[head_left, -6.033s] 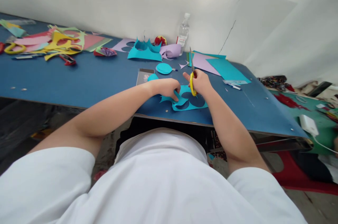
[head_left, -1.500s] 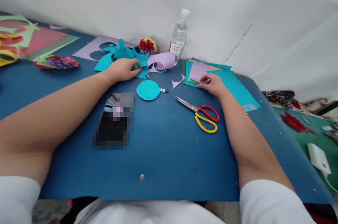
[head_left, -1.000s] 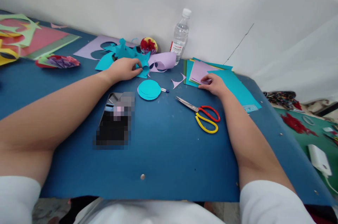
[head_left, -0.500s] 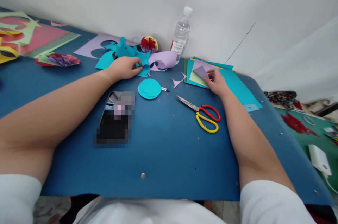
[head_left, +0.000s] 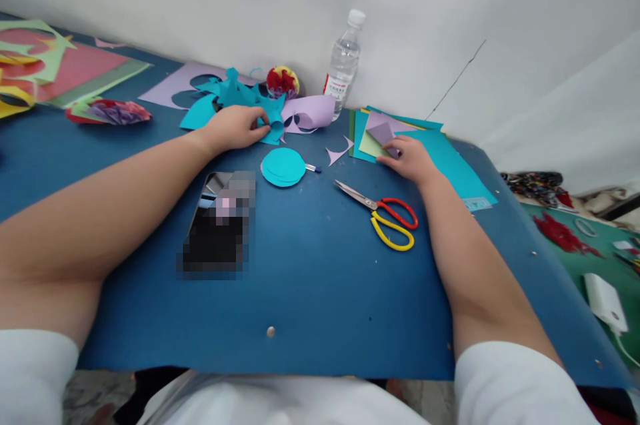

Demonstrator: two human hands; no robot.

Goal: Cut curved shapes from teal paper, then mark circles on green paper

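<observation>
My left hand [head_left: 236, 127] rests with curled fingers on crumpled turquoise paper scraps [head_left: 233, 90] near the wall. At the right, my right hand [head_left: 411, 159] has its fingers closed on the edge of a small lilac piece of paper [head_left: 381, 133], which lies over a stack of coloured paper. Left of that hand are scissors [head_left: 371, 203] with one red and one yellow handle, blades slightly apart. Between the hands lies a small pile of turquoise paper circles [head_left: 283, 167], with the blue tip of a brush-like tool [head_left: 313, 169] showing beside it.
A water bottle [head_left: 343, 65] stands against the wall, by a red and yellow paper ball [head_left: 283, 82]. A phone [head_left: 217, 225] lies near my left forearm. Cut paper sheets [head_left: 95, 71] and a paper flower piece [head_left: 109, 111] are at the left. A white charger [head_left: 606, 301] sits at far right.
My right hand's fingers have shifted slightly left and down over the lilac paper, whose folded part sits a little differently. My left hand has stayed in place.
</observation>
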